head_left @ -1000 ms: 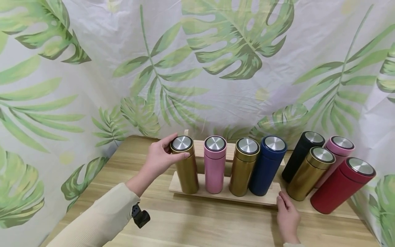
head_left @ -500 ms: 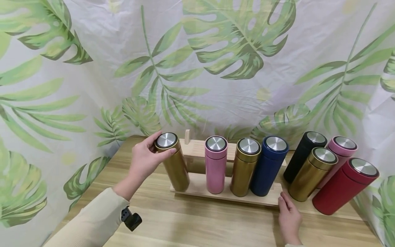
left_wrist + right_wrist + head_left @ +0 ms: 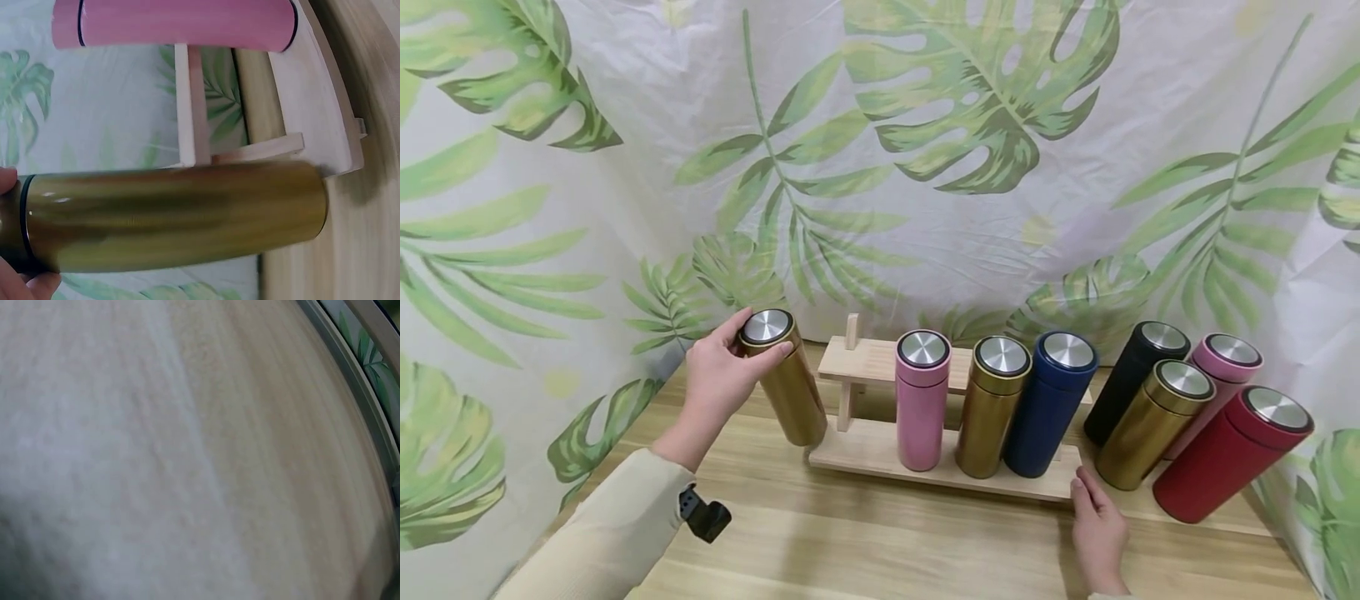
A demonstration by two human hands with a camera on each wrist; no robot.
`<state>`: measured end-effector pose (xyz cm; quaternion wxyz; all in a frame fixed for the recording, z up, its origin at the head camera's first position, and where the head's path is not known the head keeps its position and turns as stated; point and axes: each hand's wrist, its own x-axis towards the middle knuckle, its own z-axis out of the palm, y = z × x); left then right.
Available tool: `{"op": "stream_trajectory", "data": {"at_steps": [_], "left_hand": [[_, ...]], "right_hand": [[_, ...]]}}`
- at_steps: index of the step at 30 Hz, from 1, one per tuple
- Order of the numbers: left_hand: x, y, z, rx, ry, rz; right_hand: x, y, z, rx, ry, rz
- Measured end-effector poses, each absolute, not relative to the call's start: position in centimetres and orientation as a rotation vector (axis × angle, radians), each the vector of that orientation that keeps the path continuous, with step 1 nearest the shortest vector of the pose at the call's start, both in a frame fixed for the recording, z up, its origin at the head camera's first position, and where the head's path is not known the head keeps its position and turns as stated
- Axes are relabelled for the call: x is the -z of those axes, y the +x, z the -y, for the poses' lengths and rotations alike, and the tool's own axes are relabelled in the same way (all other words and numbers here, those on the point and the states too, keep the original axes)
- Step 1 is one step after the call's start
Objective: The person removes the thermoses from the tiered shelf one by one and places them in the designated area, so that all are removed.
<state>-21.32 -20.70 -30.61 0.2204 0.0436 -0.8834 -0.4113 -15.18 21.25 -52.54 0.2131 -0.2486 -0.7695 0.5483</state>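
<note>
My left hand grips a gold thermos near its lid, thumb and fingers on opposite sides. The thermos leans a little, just off the left end of the two-tier wooden rack; whether its base touches the table cannot be told. In the left wrist view the gold thermos lies across the picture beside the rack's end. On the lower tier stand a pink thermos, another gold thermos and a blue thermos. My right hand holds the rack's right front corner.
Right of the rack stand a black thermos, a gold thermos, a pink thermos and a red thermos, close together. A leaf-patterned cloth hangs behind the wooden table. The right wrist view shows mostly blurred tabletop.
My left hand has moved the gold thermos leftward, from the rack's lower tier to beyond its left end. The right hand stays at the rack's corner, and the other thermoses have not moved.
</note>
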Motion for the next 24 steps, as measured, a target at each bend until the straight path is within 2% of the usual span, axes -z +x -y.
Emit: {"op": "stream_trajectory", "data": {"at_steps": [11,24], "left_hand": [[33.2,-23.7,21.3,1.373,0.303,2.340],[35.5,-26.9,20.4,1.485,0.385,2.143]], "right_hand": [[53.0,-15.1,-21.2,-1.481,-0.637,2.108],[53.0,-15.5,-21.2,-1.386,-0.629,2.143]]}}
